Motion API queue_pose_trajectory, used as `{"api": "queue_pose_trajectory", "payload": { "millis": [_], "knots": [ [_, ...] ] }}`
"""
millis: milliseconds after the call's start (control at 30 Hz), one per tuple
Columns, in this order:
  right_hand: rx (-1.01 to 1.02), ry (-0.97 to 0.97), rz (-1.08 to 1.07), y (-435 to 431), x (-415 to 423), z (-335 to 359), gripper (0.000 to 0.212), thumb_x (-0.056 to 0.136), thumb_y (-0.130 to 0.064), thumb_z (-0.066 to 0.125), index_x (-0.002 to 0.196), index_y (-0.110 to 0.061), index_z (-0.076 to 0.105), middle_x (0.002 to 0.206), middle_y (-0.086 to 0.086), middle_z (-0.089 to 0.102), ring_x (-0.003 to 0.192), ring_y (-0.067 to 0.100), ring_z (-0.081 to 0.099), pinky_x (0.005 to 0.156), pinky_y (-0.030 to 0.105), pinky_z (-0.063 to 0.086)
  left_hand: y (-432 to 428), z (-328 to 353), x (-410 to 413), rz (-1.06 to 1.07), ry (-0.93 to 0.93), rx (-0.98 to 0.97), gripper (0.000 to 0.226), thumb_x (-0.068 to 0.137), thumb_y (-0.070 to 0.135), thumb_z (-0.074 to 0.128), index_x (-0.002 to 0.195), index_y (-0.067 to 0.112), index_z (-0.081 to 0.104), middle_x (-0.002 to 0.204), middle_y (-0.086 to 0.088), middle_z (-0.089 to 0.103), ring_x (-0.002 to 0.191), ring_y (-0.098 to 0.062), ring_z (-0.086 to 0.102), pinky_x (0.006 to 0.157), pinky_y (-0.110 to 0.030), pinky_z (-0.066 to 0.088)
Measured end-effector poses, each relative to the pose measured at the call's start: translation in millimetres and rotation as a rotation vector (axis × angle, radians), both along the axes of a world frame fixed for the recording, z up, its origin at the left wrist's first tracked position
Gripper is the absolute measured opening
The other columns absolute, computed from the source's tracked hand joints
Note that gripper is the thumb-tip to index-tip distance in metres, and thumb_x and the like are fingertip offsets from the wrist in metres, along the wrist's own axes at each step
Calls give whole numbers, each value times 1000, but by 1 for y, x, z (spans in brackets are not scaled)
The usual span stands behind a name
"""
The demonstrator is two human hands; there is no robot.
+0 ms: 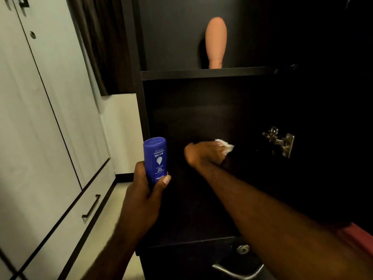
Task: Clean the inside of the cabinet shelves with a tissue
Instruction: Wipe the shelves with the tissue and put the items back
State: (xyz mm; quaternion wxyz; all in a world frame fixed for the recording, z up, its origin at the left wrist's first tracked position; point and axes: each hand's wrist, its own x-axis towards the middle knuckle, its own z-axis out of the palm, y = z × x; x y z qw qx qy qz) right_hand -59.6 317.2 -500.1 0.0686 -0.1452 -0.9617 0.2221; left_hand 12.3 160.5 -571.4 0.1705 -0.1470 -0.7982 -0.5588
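Note:
The dark cabinet (201,74) stands open in front of me, with a lower shelf compartment (201,118) that is very dark inside. My right hand (203,153) reaches into that compartment and grips a crumpled white tissue (225,145) against the dark surface. Outside the cabinet's left edge, my left hand (145,190) holds a blue Nivea body milk bottle (155,158) upside down, thumb across its label.
A tan bottle-shaped object (216,41) stands on the upper shelf. A metal door hinge (280,140) sits to the right of my right hand. Below are a metal handle (238,270) and a lock (243,249). White wardrobe doors and a drawer with a black handle (90,209) line the left.

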Motion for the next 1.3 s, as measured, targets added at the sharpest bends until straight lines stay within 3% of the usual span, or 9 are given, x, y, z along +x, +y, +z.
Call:
{"api": "queue_pose_trajectory", "payload": {
  "millis": [133,200,400,567,700,833,900,1067,1300],
  "knots": [
    [161,4,153,-30,-22,-34,47,92,-45,48,119,-9,61,127,14,59,116,35,53,101,50,39,1,0,1,10,-7,16,64,76,48,55,132,31,32,129,11,47,114,-9,50,75,-14,41],
    [282,7,261,-35,-24,-37,33,92,-44,52,103,-14,61,114,7,62,103,28,55,93,46,44,2,1,1,18,-8,15,72,75,48,54,139,24,33,130,10,47,114,-9,49,76,-15,41],
    [165,14,571,-35,-27,-37,27,92,-36,62,110,-17,58,115,7,62,102,25,61,90,45,53,3,3,3,30,-6,17,75,76,46,53,144,21,31,139,4,48,116,-9,47,81,-17,41],
    [287,69,397,-23,-22,-22,34,90,-50,58,104,-19,60,106,5,61,99,24,60,90,44,46,2,2,3,30,-9,7,74,77,46,54,143,21,32,134,7,48,116,-10,48,79,-18,42],
    [261,117,9,9,-22,-17,38,89,-41,57,117,-18,65,124,6,62,115,28,59,94,42,44,0,2,2,21,-6,-8,70,78,45,55,140,23,34,140,0,49,120,-13,49,85,-27,46],
    [223,-176,-209,66,-15,-21,53,92,-48,50,134,-16,56,141,9,51,133,37,43,109,55,32,-1,2,1,17,1,-47,61,87,36,59,141,23,34,142,-4,50,125,-22,52,86,-31,46],
    [227,-212,-187,80,-10,-23,49,96,-43,46,133,-13,56,141,11,51,133,37,42,110,54,33,-1,2,-1,20,10,-87,59,89,33,60,141,20,35,140,-6,52,123,-23,54,85,-30,47],
    [451,88,-4,71,21,-22,25,96,-16,49,116,-11,63,121,14,62,111,35,62,87,44,54,5,24,-3,-113,46,-373,47,92,40,60,131,24,40,120,0,59,99,-16,61,79,-30,52],
    [628,122,159,79,46,-11,23,99,-18,49,118,-13,61,118,12,62,106,32,64,85,43,54,56,64,-33,-151,133,-511,43,93,42,65,126,25,42,112,6,57,94,-14,61,76,-28,51]
  ]
}}
